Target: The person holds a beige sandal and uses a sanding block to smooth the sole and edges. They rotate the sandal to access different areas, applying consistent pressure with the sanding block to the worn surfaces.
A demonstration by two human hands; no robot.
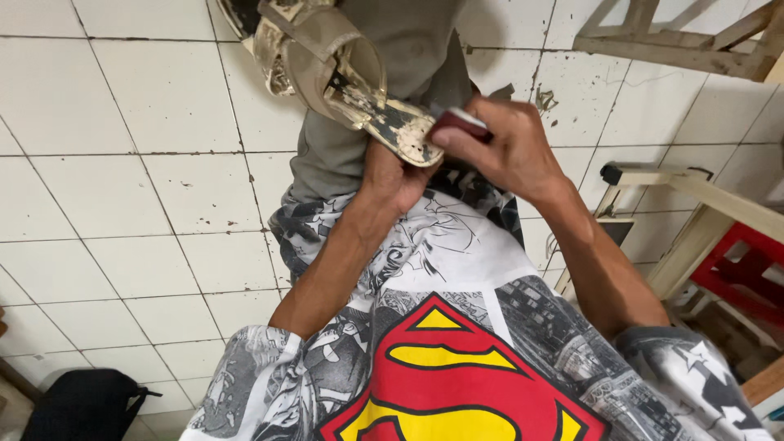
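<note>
The worn tan sandal (343, 73) lay sole-up over the knee, long axis running away up-left from both hands, left hand (392, 175) gripping its near end from underneath and right hand (502, 147) pinching a small dark-red tool (461, 122) right at that tip.

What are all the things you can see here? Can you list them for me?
sandal: one, tan with worn, flaking insole, top centre, held up
small tool: one, dark red, against the sandal's heel end
floor tiles: many, white, speckled, left side
bag: one, black, bottom left corner
wooden frame: one, pale, top right
red stool: one, right edge
shirt: one, grey print with red and yellow emblem, bottom centre
left hand: under the sandal, holding it
right hand: gripping the small tool
</note>
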